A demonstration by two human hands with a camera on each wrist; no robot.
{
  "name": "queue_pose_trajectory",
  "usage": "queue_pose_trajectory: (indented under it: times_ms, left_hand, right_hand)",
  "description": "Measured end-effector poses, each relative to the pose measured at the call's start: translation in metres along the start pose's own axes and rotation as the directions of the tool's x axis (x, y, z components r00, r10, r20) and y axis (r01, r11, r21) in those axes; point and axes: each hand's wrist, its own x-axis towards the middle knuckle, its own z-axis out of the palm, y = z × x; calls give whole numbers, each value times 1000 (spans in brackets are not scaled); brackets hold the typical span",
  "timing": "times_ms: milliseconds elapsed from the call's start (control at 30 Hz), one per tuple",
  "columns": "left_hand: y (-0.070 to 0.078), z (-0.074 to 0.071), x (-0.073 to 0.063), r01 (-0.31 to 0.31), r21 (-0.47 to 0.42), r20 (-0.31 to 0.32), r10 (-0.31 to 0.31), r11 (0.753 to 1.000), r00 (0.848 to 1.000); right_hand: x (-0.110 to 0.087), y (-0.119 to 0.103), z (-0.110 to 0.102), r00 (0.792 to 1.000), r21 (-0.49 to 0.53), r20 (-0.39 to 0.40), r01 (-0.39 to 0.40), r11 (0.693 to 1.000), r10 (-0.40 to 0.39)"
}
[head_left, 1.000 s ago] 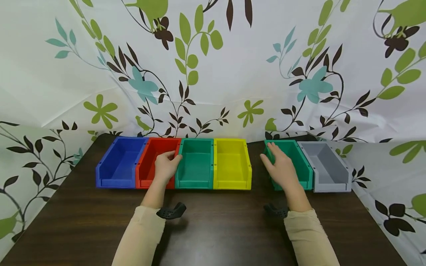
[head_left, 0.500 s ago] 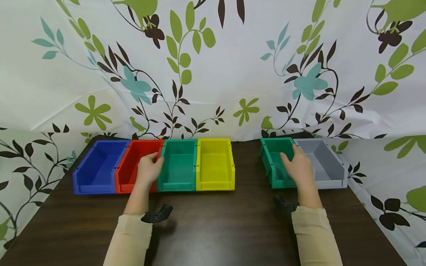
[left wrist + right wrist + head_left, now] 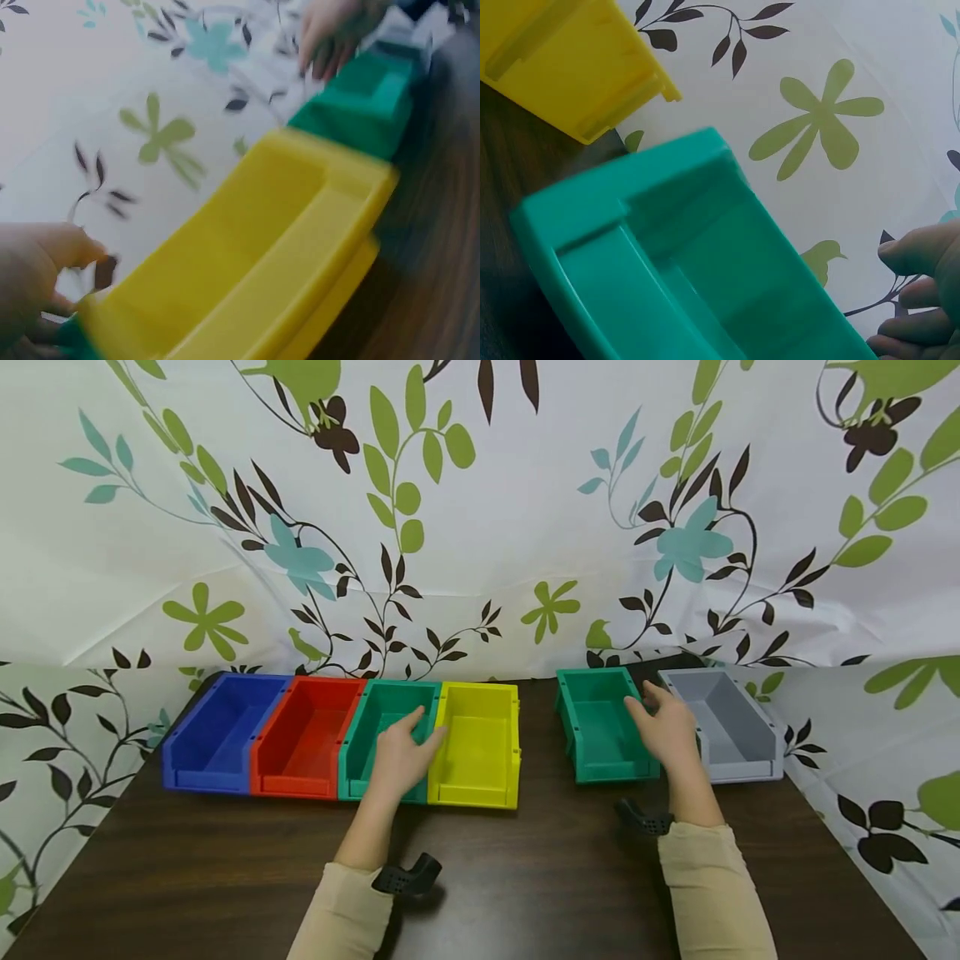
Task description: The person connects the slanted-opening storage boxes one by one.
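Observation:
In the head view my left hand (image 3: 403,758) hovers over the left green bin (image 3: 363,747) and the yellow bin (image 3: 476,735), thumb and index finger spread. Its fingers (image 3: 64,247) lie blurred beside the yellow bin in the left wrist view; contact is unclear. My right hand (image 3: 666,724) stands at the right wall of the other green bin (image 3: 607,735), thumb toward the bin. A gap shows between its thumb and fingers in the right wrist view, with no wall pinched there. Whether the fingertips touch the bin is hidden.
A blue bin (image 3: 221,735) and a red bin (image 3: 307,735) sit side by side with the left green and yellow ones. At the right stands a grey bin (image 3: 723,727). All are on a dark wooden table (image 3: 525,877), before a patterned cloth (image 3: 510,510).
The left hand has moved right from the red and green bins' shared wall. The right green bin has shifted left, leaving a gap before the grey bin. The yellow bin sits slightly nearer.

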Motion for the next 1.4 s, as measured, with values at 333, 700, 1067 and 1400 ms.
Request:
queue_pose_trajectory:
  times_ms: [333,700,1067,1400]
  left_hand:
    - [9,24,8,71,-127,-12,-73,989,997]
    - [1,26,11,71,-169,-8,-74,983,997]
    - [-1,26,12,55,-157,-17,-59,986,998]
    - [-2,24,12,49,-175,-4,-51,983,999]
  right_hand:
    - [7,8,1,984,-92,153,-78,993,92]
    - [6,5,17,1000,41,17,7,999,-7]
    - [1,-22,22,1000,179,-12,-15,984,18]
    - [0,-26,27,999,169,-38,30,985,-24]
